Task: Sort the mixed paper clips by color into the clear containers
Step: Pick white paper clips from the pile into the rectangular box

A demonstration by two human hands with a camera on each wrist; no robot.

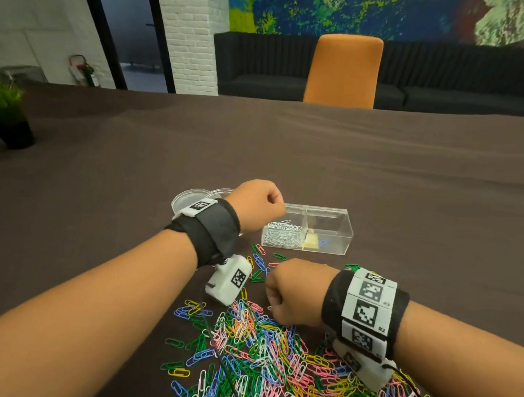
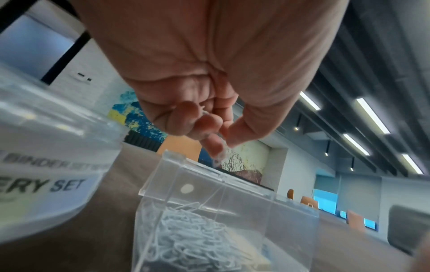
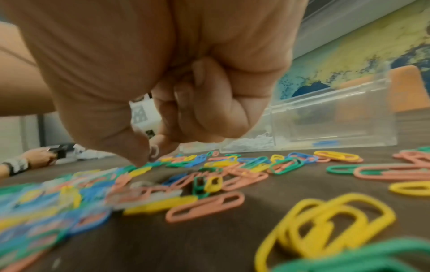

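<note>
A heap of mixed coloured paper clips (image 1: 278,362) lies on the brown table near me. Behind it stands a clear two-compartment box (image 1: 328,227). Its left half is full of white clips (image 1: 283,233); its right half holds a blue clip (image 1: 323,243) and a pale yellowish piece. My left hand (image 1: 277,203) hovers over the left half, and in the left wrist view that hand (image 2: 221,139) pinches white clips (image 2: 218,154) dangling just above the box (image 2: 209,202). My right hand (image 1: 270,305) is curled low over the heap (image 3: 209,182); thumb and forefinger (image 3: 149,154) pinch a small white clip (image 3: 154,150).
Clear round dishes (image 1: 186,200) sit left of the box, partly behind my left wrist. A labelled clear tub (image 2: 46,165) shows close by in the left wrist view. A potted plant (image 1: 8,115) stands far left and an orange chair (image 1: 345,70) beyond the table. Another person's hand (image 3: 35,158) rests at the left.
</note>
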